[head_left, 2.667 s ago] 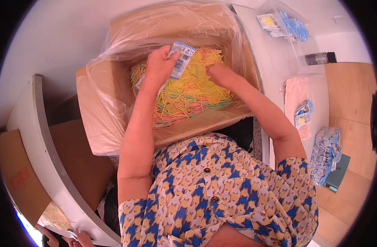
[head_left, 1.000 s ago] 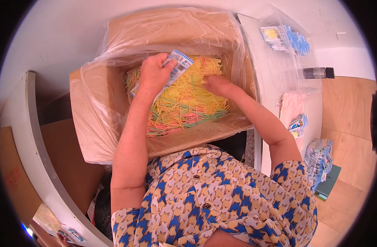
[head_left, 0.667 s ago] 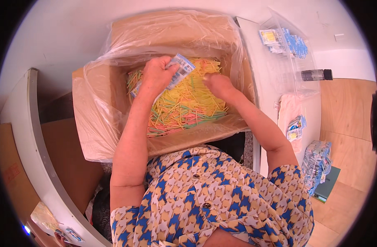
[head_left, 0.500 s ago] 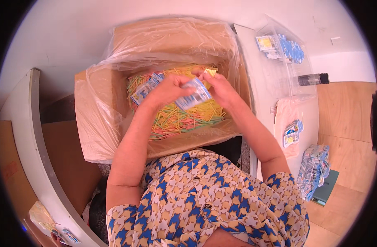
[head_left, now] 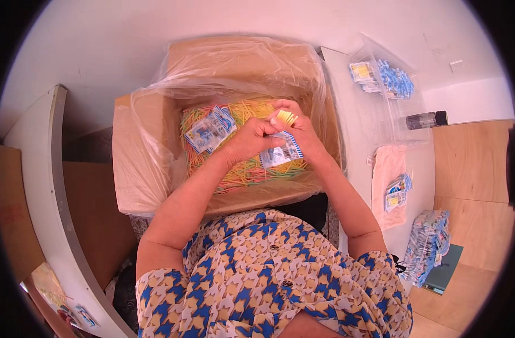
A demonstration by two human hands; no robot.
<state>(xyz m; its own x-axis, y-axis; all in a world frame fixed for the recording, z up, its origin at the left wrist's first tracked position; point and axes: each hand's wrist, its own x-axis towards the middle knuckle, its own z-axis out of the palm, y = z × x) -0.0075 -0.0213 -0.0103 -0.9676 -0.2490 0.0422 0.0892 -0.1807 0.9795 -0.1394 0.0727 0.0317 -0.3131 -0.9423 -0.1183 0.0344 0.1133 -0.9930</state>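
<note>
My left hand (head_left: 247,142) pinches a small clear plastic packet (head_left: 281,153) with blue striped edges. Between the closed fingers of my right hand (head_left: 303,134) is a bunch of thin yellow sticks (head_left: 287,116), their ends fanned above the packet. The fingers of both hands meet near the packet's upper edge, so its mouth is hidden. Below them, a cardboard box (head_left: 140,152) lined with clear plastic holds many loose yellow, green and pink sticks (head_left: 240,179). More blue-and-clear packets (head_left: 208,133) lie on the sticks, left of my hands.
On the white table at right stand a clear bin (head_left: 395,110) with packets and a dark-capped bottle (head_left: 426,120). A pink cloth (head_left: 388,160) there bears a few packets (head_left: 396,194). Bundled packets (head_left: 428,248) lie nearer me. A white panel edge (head_left: 46,169) borders the left side.
My hands have come closer together, and the packet has shifted down and right to beneath the yellow sticks. More of the stick bunch shows. The whole view has shifted slightly.
</note>
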